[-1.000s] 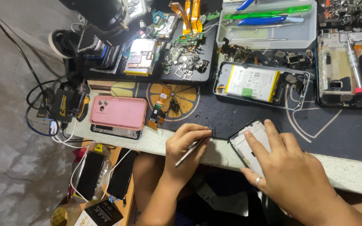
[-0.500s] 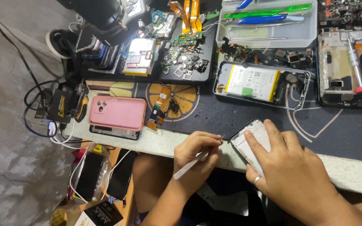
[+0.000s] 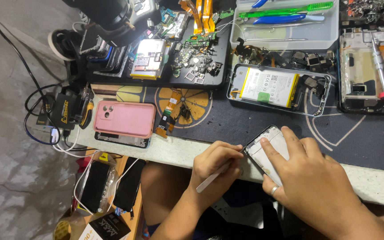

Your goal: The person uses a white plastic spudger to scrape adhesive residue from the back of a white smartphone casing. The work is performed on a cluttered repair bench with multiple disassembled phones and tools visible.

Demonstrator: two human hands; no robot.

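My left hand (image 3: 214, 165) is closed on a thin silver pry tool (image 3: 213, 177), its tip touching the left edge of a stripped phone frame (image 3: 267, 146). That frame lies tilted over the front edge of the workbench. My right hand (image 3: 313, 180), with a ring on one finger, presses flat on the frame and covers its lower half.
On the dark mat (image 3: 227, 120) lie a pink-cased phone (image 3: 125, 118), an opened phone with its battery showing (image 3: 272, 86), another open chassis with a screwdriver (image 3: 370, 71), a black tray of small parts (image 3: 187, 53), a clear tool tray (image 3: 285, 22). Cables and a charger (image 3: 63, 111) hang left.
My left hand has dropped from the bench edge and shifted right, bringing the tool tip against the frame's left edge. My right hand stays on the frame.
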